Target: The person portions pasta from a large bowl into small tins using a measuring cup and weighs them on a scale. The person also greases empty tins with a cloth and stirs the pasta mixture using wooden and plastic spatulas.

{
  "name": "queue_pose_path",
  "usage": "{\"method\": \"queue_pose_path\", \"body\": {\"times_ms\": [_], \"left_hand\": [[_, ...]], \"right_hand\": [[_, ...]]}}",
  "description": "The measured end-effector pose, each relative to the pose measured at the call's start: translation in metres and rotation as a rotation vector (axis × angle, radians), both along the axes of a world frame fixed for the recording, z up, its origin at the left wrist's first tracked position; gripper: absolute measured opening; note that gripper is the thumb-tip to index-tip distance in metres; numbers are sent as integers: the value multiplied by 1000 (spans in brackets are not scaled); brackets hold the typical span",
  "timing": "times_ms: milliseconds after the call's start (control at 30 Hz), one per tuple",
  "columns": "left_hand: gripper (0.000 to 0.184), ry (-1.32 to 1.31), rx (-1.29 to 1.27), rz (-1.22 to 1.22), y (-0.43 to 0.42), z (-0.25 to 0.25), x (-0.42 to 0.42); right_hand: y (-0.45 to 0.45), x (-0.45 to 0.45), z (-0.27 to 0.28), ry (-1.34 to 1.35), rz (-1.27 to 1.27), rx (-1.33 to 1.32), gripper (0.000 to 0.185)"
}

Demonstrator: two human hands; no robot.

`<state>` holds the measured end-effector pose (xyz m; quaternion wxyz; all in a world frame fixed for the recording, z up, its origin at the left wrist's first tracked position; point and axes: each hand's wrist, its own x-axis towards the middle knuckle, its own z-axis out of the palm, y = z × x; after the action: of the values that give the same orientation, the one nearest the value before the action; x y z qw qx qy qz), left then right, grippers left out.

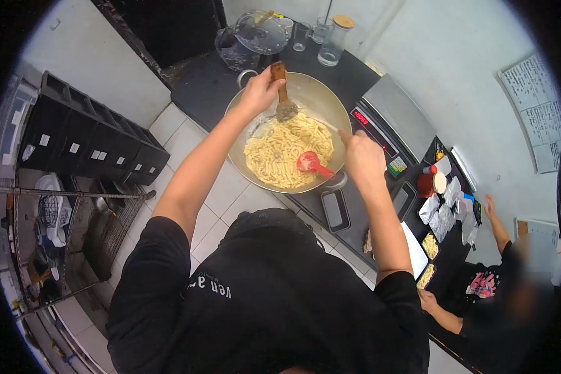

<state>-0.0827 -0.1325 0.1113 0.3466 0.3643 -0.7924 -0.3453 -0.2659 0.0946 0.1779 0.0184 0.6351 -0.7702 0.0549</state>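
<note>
A wide metal pan [238, 159] holds creamy pasta [280, 146]. At the pan's far left rim, my left hand [262, 91] grips a wooden spatula [283, 93], its coated blade inside the pan above the pasta. My right hand [363, 159] is closed around the handle of a utensil [323, 122] that reaches into the pan from the right; its far end is hard to make out. A red scoop [310, 163] rests on the pasta near the pan's lower right side.
Right of the pan are a scale [375, 132], black trays [335, 210], filled containers [429, 245] and foil packs [442, 221]. A co-worker [498, 287] stands at the far right. Glasses [301, 36], a jug [334, 47] and a lidded container [238, 50] are behind the pan.
</note>
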Motion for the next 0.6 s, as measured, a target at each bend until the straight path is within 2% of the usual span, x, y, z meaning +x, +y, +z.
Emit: {"method": "queue_pose_path", "body": {"times_ms": [167, 300, 400, 467, 500, 600], "left_hand": [[23, 54, 79, 41, 23, 9, 21], [25, 31, 119, 78, 40, 29, 31], [26, 28, 121, 109, 38, 29, 40], [25, 47, 118, 105, 36, 23, 44], [25, 55, 116, 104, 32, 17, 45], [24, 143, 166, 118, 24, 6, 51]], "right_hand": [[-22, 28, 36, 130, 176, 6, 25], [-36, 47, 40, 193, 222, 110, 17], [-43, 62, 18, 179, 168, 220, 12], [-43, 64, -26, 191, 188, 165, 13], [-46, 62, -48, 173, 203, 234, 15], [-45, 57, -43, 171, 224, 318, 17]]}}
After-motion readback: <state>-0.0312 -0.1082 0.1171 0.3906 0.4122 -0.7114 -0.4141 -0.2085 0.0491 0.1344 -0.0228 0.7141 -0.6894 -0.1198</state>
